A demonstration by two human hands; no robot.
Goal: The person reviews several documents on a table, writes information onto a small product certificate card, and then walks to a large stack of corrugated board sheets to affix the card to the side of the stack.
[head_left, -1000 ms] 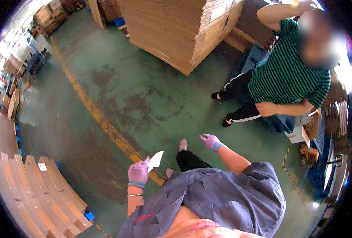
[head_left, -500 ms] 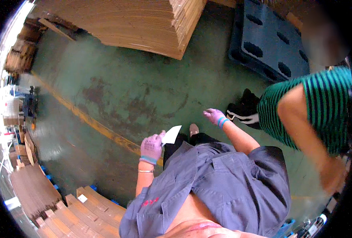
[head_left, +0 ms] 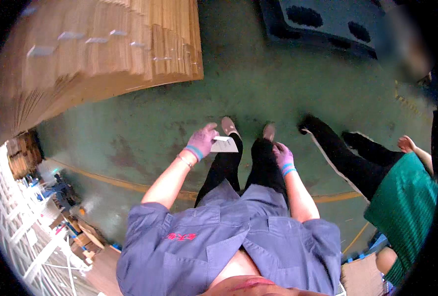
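Observation:
My left hand [head_left: 202, 140], in a pinkish glove with a blue cuff, is closed on a small sheet of white paper [head_left: 225, 145]. A pale strip, perhaps the folded edge of the sheet, shows by the fingertips. The paper is held in front of my left thigh, over the dark trousers. My right hand [head_left: 282, 155], gloved alike, hangs beside my right thigh. Its fingers are loosely bent and somewhat apart, and nothing shows in them.
A tall stack of flat cardboard [head_left: 130, 54] with white slips between its sheets stands ahead on the left. A dark plastic pallet [head_left: 322, 24] lies at the far right. Close on my right walks a person in a green top [head_left: 406, 207]. A yellow line [head_left: 115, 181] crosses the green floor.
My view has turned, and the cardboard stack now looms nearer on the left. My right hand has dropped to my thigh. The other person has shifted; the paper stays in my left hand.

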